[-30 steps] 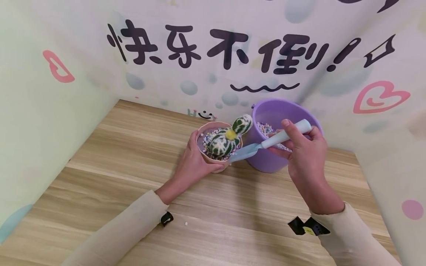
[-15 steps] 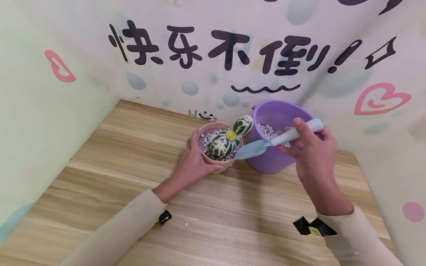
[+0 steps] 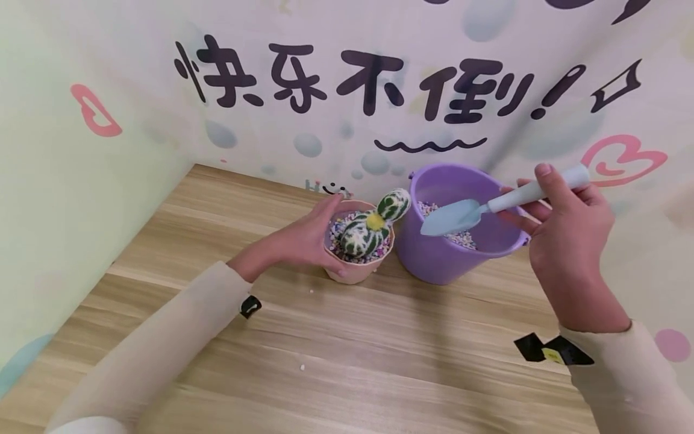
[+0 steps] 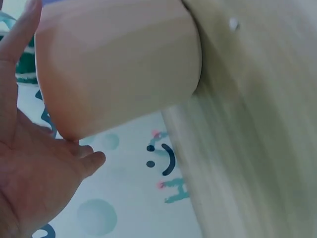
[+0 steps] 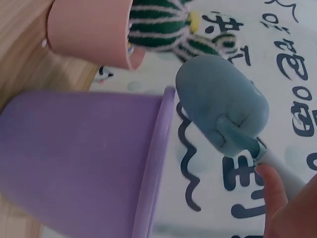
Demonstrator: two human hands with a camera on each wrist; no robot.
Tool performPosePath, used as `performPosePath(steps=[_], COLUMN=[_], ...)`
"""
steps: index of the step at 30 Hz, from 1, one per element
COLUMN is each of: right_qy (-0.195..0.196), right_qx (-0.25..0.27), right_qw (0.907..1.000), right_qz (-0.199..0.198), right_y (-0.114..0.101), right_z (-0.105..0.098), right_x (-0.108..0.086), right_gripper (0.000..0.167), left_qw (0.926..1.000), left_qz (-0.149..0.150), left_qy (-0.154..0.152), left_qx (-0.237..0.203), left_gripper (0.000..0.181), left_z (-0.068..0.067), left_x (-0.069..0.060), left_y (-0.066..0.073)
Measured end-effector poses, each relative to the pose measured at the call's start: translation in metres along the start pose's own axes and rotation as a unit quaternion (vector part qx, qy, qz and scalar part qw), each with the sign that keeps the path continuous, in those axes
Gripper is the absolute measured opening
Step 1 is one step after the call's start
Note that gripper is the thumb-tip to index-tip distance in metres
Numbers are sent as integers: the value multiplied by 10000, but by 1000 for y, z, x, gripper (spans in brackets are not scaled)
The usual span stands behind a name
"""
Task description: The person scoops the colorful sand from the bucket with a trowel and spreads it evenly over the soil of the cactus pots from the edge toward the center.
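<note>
In the head view a pink pot (image 3: 352,276) stands on the wooden table. A green-and-white cactus (image 3: 360,236) with a yellow tuft rises from small coloured pebbles inside it. My left hand (image 3: 303,238) is at the pot's left side, thumb in front and fingers behind; the left wrist view shows them spread rather than wrapped round the pot (image 4: 119,64). My right hand (image 3: 569,235) grips the pale handle of a light-blue trowel (image 3: 452,218). Its blade hangs over the purple bucket (image 3: 434,259), and no pebbles show on it. Coloured pebbles (image 3: 461,240) lie in the bucket.
Two loose pebbles lie on the table, one pebble (image 3: 302,367) nearer the front. A printed cloth wall (image 3: 325,126) stands close behind the pot and bucket. The bucket sits just right of the pot.
The right hand has carried the trowel right and up, from the pot's rim to over the bucket. The left hand has loosened and shifted slightly back and left. A second pebble now shows on the table.
</note>
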State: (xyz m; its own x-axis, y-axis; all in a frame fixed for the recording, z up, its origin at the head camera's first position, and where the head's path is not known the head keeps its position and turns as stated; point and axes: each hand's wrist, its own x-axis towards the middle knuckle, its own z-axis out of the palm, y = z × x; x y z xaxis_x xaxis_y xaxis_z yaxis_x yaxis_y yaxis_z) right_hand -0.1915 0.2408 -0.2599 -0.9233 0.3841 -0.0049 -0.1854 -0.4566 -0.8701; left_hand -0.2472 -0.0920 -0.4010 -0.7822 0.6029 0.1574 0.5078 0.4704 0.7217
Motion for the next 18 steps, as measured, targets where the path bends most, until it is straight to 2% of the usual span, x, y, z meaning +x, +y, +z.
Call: performPosePath(steps=[3, 5, 8, 14, 18], right_qy=[7, 42, 154, 311, 252], right_qx=[3, 0, 0, -101, -204], right_qw=[9996, 9988, 9974, 9958, 9972], right_qz=[-289, -486, -707, -853, -670], right_y=[-4, -4, -2, 5, 8], right_z=[-3, -4, -7, -14, -16], right_x=[9, 17, 28, 48, 59], right_gripper=[39, 39, 40, 41, 42], left_qw=[9986, 9961, 9944, 9940, 9954], left_qz=[-16, -135, -54, 148, 158], left_qy=[-342, -513, -654, -690, -585], left_qx=[401, 704, 823, 832, 737], left_gripper=[134, 139, 140, 132, 125], left_z=[-5, -9, -11, -11, -9], left_x=[5, 6, 9, 14, 17], left_y=[0, 0, -1, -4, -5])
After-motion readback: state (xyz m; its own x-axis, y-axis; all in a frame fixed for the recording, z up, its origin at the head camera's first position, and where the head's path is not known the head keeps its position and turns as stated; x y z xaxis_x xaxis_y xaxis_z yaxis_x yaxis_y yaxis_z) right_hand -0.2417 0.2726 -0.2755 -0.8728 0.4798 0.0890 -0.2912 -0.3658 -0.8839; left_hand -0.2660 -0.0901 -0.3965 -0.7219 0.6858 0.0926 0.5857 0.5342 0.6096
